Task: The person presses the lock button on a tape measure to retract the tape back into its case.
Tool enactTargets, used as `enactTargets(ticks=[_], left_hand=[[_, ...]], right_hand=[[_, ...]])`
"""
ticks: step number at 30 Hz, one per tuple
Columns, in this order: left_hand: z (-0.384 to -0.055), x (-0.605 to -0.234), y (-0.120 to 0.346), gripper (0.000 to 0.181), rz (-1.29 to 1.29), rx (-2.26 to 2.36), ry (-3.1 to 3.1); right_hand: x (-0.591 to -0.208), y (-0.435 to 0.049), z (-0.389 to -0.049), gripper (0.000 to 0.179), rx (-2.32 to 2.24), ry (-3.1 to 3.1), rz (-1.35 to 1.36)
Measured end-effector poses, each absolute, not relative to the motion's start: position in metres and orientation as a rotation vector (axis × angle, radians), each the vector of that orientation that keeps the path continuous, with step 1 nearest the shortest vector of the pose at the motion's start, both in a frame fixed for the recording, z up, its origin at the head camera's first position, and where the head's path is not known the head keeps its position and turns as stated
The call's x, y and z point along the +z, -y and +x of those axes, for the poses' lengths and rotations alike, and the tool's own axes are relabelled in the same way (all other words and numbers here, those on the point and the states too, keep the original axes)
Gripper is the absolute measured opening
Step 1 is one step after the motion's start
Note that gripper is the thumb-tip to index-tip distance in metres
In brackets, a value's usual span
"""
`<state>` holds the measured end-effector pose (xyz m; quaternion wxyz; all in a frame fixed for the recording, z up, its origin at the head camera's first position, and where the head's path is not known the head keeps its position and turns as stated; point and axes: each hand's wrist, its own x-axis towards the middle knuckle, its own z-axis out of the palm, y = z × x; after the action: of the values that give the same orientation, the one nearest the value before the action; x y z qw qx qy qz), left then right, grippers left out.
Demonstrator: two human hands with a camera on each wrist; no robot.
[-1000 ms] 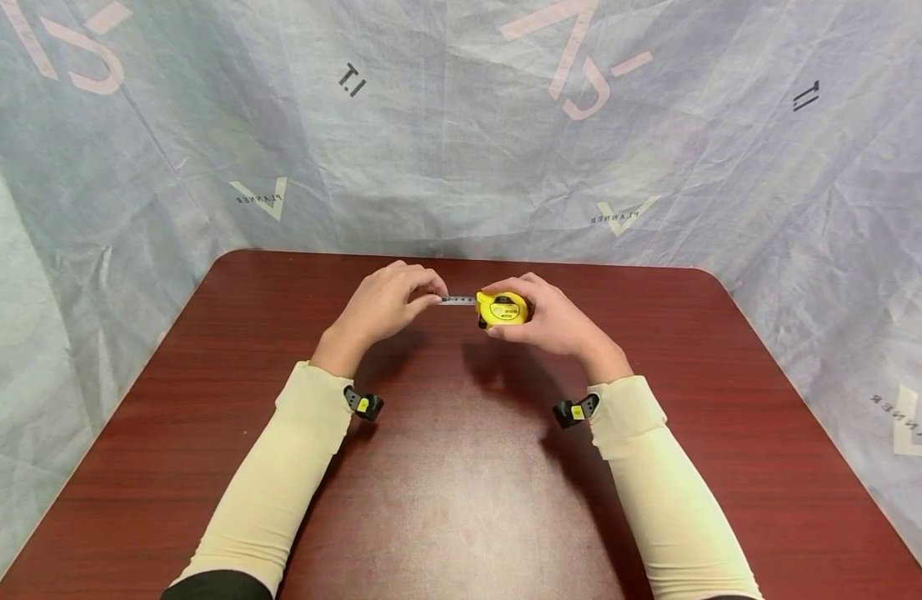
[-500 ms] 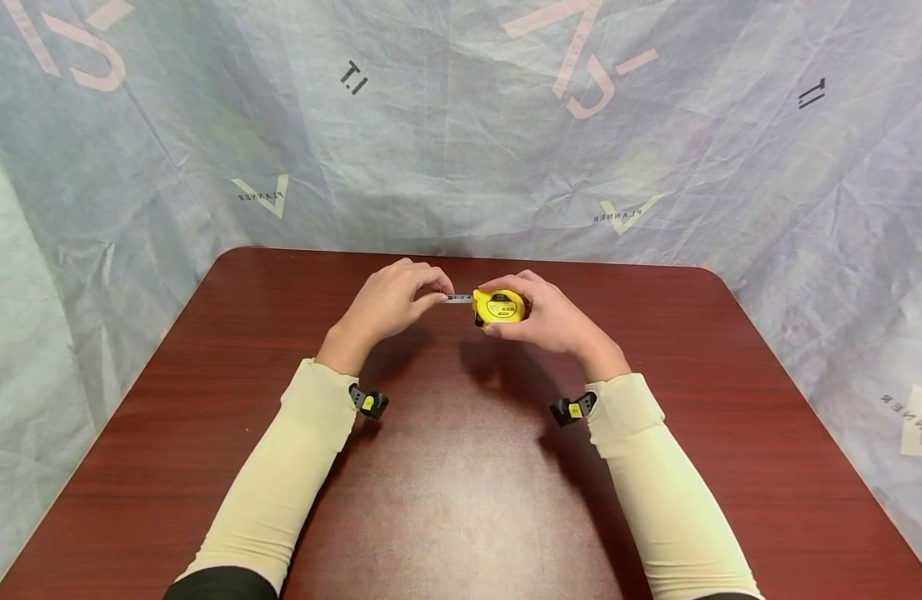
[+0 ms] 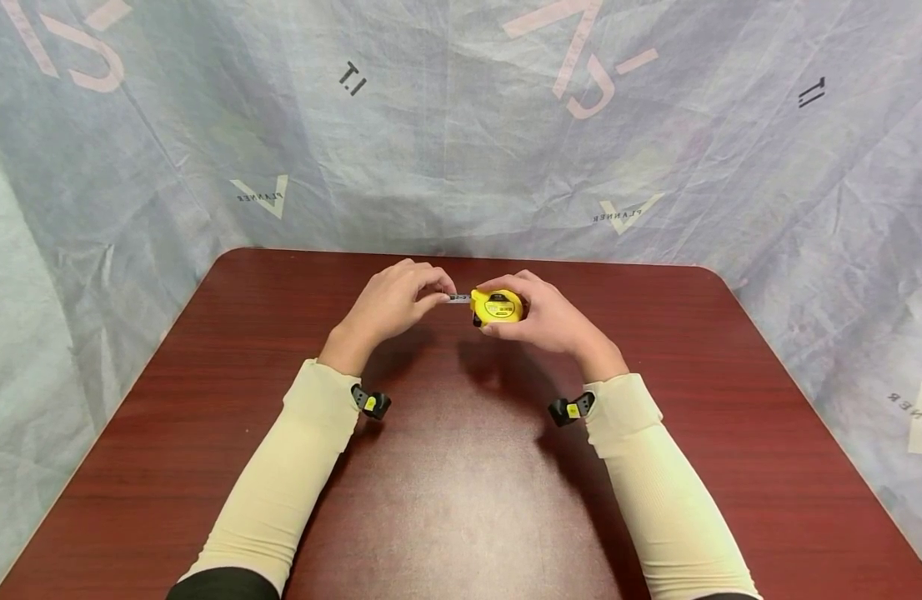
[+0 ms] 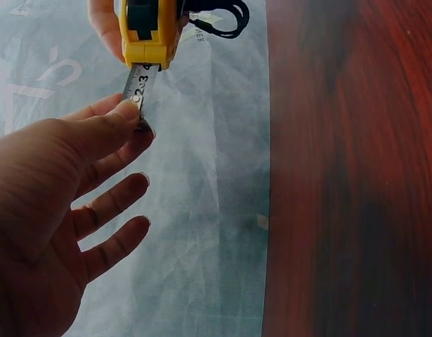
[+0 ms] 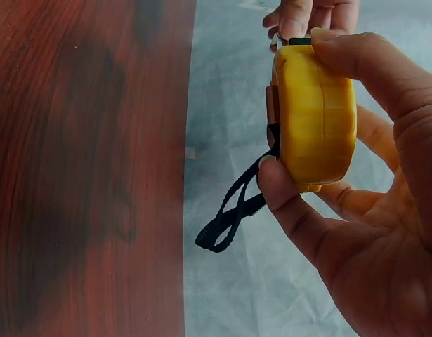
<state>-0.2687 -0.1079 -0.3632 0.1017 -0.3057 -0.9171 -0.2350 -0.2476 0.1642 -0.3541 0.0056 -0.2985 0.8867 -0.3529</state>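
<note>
A yellow tape measure (image 3: 498, 307) with black trim is held above the table by my right hand (image 3: 554, 317), thumb and fingers around its case. A short length of its metal blade (image 4: 140, 83) sticks out toward the left. My left hand (image 3: 389, 304) pinches the blade's end between thumb and forefinger, the other fingers spread apart in the left wrist view. From the case hangs a black wrist strap (image 5: 233, 210), seen in the right wrist view. The blade's very tip is mostly hidden by my left fingers.
Below both hands lies a dark red wood-grain table (image 3: 461, 483) with rounded far corners. Behind it hangs a grey printed cloth (image 3: 431, 150), which also runs down both sides. Each sleeve cuff carries a small black wrist camera (image 3: 374, 405).
The visible blade has become shorter: the tape measure's case has shifted slightly left, and my left hand slightly right. Both grips look the same.
</note>
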Motion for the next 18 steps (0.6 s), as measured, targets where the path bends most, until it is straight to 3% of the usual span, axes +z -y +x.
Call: enactTargets(ticks=[18], left_hand=[[-0.2696, -0.3680, 0.1022, 0.012, -0.950, -0.690, 2.683]], right_hand=[[-0.3586, -0.1593, -0.2472, 0.054, -1.105, -2.810, -0.948]])
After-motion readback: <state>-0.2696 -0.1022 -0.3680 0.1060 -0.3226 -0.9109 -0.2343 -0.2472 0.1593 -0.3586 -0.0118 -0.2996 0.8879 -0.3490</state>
